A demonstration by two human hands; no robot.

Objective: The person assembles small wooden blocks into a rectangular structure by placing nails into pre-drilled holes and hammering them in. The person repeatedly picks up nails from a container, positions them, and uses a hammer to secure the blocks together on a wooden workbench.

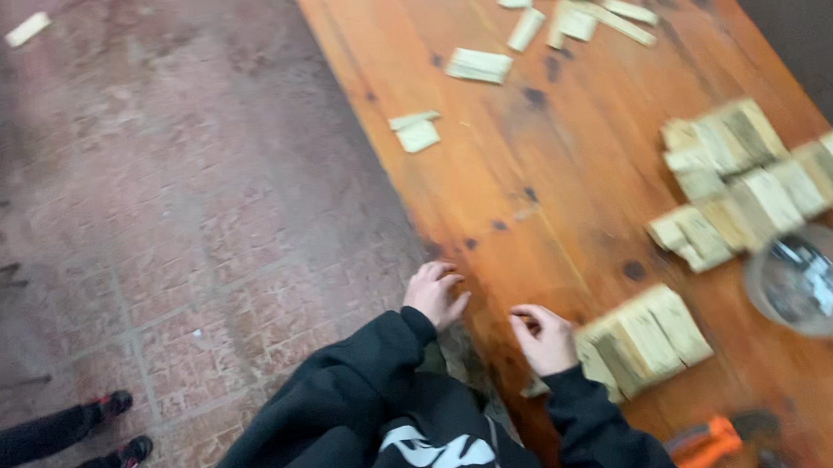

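Two hands work at the near edge of the orange-brown desk (530,154). The right hand (543,338) rests against a row of small wooden blocks (646,336), fingers curled loosely on its end, seemingly squaring it up; the next move would call for a gentle push (the frame is blurred, so actual grip is unclear). The left hand (435,293) sits on the desk's edge, fingers bent, holding nothing. More block rows (753,179) lie beyond a glass bowl (808,282).
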